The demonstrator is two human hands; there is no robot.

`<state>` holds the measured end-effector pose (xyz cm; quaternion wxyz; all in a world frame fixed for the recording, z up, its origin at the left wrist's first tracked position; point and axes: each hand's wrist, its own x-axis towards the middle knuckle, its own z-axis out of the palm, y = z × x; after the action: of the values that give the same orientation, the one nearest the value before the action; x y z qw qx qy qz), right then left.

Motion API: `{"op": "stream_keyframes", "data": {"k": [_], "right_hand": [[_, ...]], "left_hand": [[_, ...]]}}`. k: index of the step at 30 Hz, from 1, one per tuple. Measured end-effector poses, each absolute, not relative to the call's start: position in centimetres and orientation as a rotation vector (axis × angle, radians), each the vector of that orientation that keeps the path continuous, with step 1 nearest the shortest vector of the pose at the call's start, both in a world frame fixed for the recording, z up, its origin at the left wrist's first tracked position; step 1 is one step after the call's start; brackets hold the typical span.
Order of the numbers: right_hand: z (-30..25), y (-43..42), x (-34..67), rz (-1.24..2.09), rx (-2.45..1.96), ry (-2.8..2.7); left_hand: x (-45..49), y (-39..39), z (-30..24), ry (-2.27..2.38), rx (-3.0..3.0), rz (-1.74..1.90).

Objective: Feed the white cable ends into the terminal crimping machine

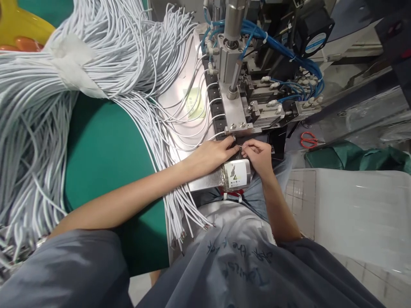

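My left hand point(213, 155) reaches across to the near end of the machine, its fingers bent together at the front block under the metal press plate point(236, 113). What those fingertips hold, if anything, is hidden. Just right of them, my right hand point(259, 157) is closed in a pinch, with something too small to name at the fingertips. Several white cables point(192, 143) run from the left into a row of black blocks point(218, 124) along the machine's side. Below both hands sits a metal cylinder with a white label point(236, 173).
A large taped bundle of white cables point(128, 64) covers the green mat point(105, 145) at left. Blue air hoses point(272, 40) arch over the machine. Red-handled scissors point(310, 140) lie at right, above a translucent plastic bin point(362, 209). A yellow object point(25, 23) stands top left.
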<state>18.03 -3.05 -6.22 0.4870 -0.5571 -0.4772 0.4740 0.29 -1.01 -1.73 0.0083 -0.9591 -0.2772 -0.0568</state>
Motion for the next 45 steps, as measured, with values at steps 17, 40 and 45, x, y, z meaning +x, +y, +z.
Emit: {"op": "stream_keyframes", "data": {"k": [17, 40, 45], "right_hand": [[-6.1, -2.8, 17.6, 1.446, -1.372, -1.108], [-3.7, -13.3, 9.3, 1.244, -1.453, -1.928], [-4.3, -13.6, 7.5, 1.315, -1.444, -1.951]], "left_hand": [[0.4, -1.4, -0.7, -0.911, -2.995, -0.071], [-1.3, -1.2, 0.0, -1.388, -2.794, 0.025], [-1.3, -1.2, 0.4, -1.375, -2.819, -0.012]]}}
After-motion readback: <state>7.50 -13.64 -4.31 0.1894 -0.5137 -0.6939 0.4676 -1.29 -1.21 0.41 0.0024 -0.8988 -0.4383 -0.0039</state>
